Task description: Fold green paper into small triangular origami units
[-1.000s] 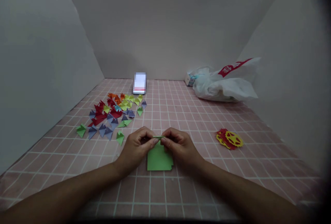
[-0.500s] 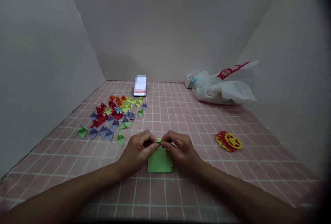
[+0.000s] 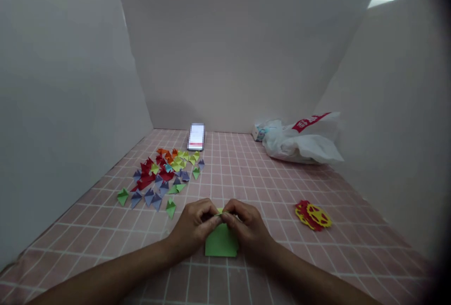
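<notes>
My left hand [image 3: 193, 226] and my right hand [image 3: 249, 230] meet at the front centre, thumbs and forefingers pinched together. Between their fingertips is a small piece of folded green paper, mostly hidden by the fingers. Green paper squares [image 3: 221, 245] lie stacked on the table just under the hands, one corner slightly offset. A bit of yellow paper [image 3: 220, 210] shows just beyond the fingertips. To the left spread many small folded paper shapes, including red ones [image 3: 144, 180], purple ones [image 3: 149, 197], yellow ones [image 3: 178, 165] and a green one [image 3: 171, 208] nearest my left hand.
A lit phone [image 3: 196, 136] leans at the back, its screen blurred. At the back right, a white plastic bag [image 3: 303, 145] lies beside a small box [image 3: 258, 132]. Red and yellow cut-out discs [image 3: 319, 216] lie at right. White panels [image 3: 239, 56] enclose the pink checked tabletop [image 3: 239, 178].
My view has tilted upward, so the table sits lower and the panel's top edge shows. Both hands stay together, pinching the small folded paper, with slightly shifted fingers.
</notes>
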{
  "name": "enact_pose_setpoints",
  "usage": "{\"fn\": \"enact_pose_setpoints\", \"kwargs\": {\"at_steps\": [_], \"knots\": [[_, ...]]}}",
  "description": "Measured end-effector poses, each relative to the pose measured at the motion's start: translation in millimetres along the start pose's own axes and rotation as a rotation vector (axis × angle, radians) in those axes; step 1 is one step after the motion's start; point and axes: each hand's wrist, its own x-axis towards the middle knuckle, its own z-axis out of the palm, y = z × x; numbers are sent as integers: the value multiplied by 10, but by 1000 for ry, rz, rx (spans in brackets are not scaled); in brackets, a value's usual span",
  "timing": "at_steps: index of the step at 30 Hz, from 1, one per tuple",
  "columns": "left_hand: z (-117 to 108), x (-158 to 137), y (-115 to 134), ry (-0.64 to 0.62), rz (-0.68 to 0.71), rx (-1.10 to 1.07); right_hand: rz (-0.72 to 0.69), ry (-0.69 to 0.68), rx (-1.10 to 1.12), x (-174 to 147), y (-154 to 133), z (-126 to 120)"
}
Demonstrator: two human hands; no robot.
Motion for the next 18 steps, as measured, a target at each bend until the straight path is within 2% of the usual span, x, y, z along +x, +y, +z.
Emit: {"fn": "enact_pose_setpoints", "kwargs": {"at_steps": [6, 11, 15, 18], "knots": [[10, 21, -52, -51, 61, 55, -49, -25, -122, 0, 29, 9], [14, -6, -50, 0, 86, 65, 17, -18, -21, -14, 56, 24], [26, -23, -65, -35, 126, 90, -5, 25, -39, -26, 45, 41], [43, -14, -78, -1, 136, 127, 18, 38, 45, -13, 11, 58]]}}
